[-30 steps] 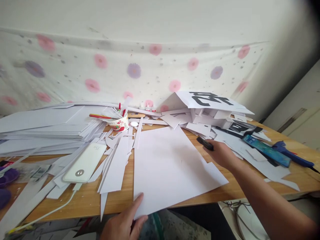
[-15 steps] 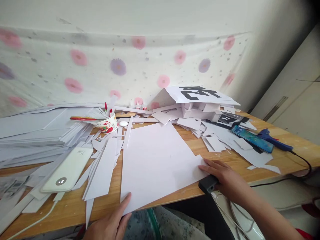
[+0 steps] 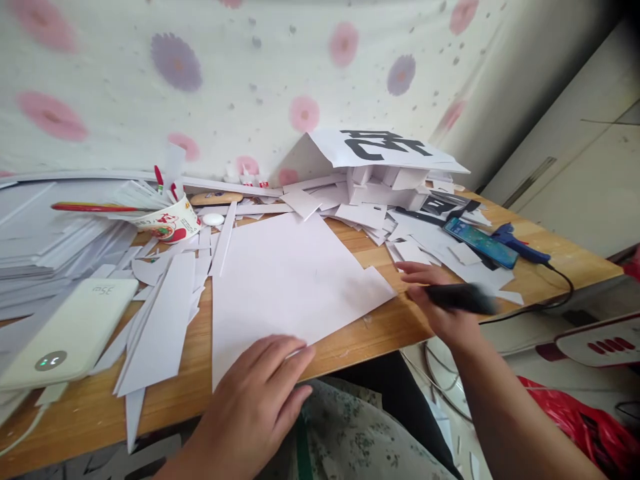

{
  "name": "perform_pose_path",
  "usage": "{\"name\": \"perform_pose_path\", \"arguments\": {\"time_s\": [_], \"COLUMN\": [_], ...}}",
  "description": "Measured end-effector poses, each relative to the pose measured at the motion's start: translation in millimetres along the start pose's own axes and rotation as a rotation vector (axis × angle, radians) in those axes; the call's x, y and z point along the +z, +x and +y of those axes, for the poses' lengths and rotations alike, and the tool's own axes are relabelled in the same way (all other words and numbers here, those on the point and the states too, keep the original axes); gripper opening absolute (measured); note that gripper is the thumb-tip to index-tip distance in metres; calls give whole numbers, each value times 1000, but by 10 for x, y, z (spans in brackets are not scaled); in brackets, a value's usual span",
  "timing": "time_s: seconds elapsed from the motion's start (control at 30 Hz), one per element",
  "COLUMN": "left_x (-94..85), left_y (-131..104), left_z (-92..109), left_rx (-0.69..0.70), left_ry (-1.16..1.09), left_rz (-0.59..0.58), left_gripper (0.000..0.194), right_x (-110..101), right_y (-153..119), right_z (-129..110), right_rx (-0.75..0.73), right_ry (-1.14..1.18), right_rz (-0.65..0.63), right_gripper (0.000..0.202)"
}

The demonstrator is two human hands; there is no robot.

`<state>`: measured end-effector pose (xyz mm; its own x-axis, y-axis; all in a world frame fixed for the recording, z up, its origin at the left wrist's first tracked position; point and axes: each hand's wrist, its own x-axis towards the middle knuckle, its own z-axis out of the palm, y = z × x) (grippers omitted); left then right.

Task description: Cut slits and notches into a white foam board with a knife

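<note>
A large white sheet of board [image 3: 285,287] lies on the wooden table in front of me, with a small step cut into its right side. My left hand [image 3: 260,393] rests on its near edge, fingers stretched out and lying flat. My right hand [image 3: 443,317] hovers just right of the sheet's right corner, apart from it. Between its thumb and palm is a black oblong object [image 3: 460,298], smeared by motion, so its kind is unclear. White offcut strips [image 3: 163,327] lie left of the sheet.
A white power bank [image 3: 75,333] with a cable is at left, near a paper cup [image 3: 175,223] of tools and stacked boards [image 3: 60,233]. Behind at right stand a white board model [image 3: 385,187], a phone [image 3: 480,243] and a blue glue gun [image 3: 523,247]. A red bag [image 3: 575,427] lies below.
My left hand has moved right along the sheet's near edge. My right hand has left the sheet's corner, and the black object in it has swung. The view has tilted down and shifted right.
</note>
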<state>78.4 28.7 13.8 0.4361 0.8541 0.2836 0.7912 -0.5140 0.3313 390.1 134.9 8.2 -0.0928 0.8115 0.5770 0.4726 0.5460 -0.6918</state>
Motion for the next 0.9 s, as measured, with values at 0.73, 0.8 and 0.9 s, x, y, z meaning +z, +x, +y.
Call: {"name": "perform_pose_path", "arguments": {"time_s": [0.73, 0.8, 0.9], "left_x": [425, 433, 449], "left_y": [553, 550, 540], "left_z": [-72, -73, -80], "left_rx": [40, 43, 53], "left_ry": [250, 256, 265], "left_rz": [-169, -153, -128], "left_gripper": [47, 47, 48], "right_x": [887, 887, 887], "right_y": [0, 7, 15], "right_z": [-281, -275, -267], "right_rx": [12, -22, -24], "right_ry": [121, 91, 66], "right_rz": [-32, -41, -50], "right_gripper": [14, 15, 15]}}
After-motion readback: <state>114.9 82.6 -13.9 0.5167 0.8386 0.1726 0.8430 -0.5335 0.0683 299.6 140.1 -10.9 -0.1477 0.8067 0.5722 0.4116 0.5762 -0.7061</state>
